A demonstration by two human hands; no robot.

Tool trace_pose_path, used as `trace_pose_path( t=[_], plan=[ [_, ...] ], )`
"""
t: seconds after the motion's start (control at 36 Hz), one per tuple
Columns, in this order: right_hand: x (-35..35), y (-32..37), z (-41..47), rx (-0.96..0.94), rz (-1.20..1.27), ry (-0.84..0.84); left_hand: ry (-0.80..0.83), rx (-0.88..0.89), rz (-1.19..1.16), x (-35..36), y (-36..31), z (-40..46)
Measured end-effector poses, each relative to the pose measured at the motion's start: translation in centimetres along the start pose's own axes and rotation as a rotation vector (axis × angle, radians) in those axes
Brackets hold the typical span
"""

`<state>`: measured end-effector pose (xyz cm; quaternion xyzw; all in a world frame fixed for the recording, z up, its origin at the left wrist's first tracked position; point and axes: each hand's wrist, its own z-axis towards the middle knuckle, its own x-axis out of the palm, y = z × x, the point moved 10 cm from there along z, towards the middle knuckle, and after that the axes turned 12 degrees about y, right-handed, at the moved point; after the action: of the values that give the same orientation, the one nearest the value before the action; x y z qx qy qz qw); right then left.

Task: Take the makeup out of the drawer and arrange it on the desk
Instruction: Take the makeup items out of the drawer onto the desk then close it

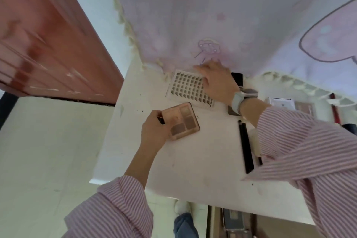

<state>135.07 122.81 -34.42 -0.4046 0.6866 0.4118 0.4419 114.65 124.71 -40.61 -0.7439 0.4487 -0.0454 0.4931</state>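
A: Your left hand (154, 129) grips the eyeshadow palette (181, 120) by its edge, low on the desk (193, 160).

B: It's likely light, rigid, its pressed powders crack-prone; hold both long edges. Your right hand (216, 79) rests flat, fingers straight, on the white grid tray (185, 87).

On our white table (193, 160), the pink eyeshadow palette (182, 120) lies before the white gridded tray (188, 88); two black pencils (245, 147) lie right.

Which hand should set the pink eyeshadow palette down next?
Left. The left hand already grips the pink eyeshadow palette at its edge; the right hand rests on the white grid palette.
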Motion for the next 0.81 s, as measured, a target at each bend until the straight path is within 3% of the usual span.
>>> trace_pose_path(
  t=[0.14, 0.33, 0.44, 0.58, 0.69, 0.81],
  plan=[
    [4.7, 1.1, -3.0, -0.179, -0.224, 0.239, -0.085, 0.059, 0.103, 0.1, -1.4, 0.8],
    [4.7, -1.3, -2.2, -0.112, -0.160, 0.279, -0.016, 0.136, 0.228, 2.6, -4.0, 1.7],
    [3.9, -0.9, -2.7, -0.083, 0.001, 0.209, -0.016, 0.131, 0.210, 3.2, -4.8, 2.4],
    [2.5, 1.7, -7.7, -0.133, 0.027, -0.113, 0.038, 0.099, 0.114, 4.1, -5.1, 2.5],
    [6.1, 3.0, -10.5, -0.181, -0.110, -0.059, 0.140, 0.043, -0.134, 4.7, -3.8, 1.6],
    [7.1, 2.3, -10.9, -0.127, -0.086, -0.073, 0.107, 0.122, -0.072, 4.2, -3.3, -0.3]
  ],
)
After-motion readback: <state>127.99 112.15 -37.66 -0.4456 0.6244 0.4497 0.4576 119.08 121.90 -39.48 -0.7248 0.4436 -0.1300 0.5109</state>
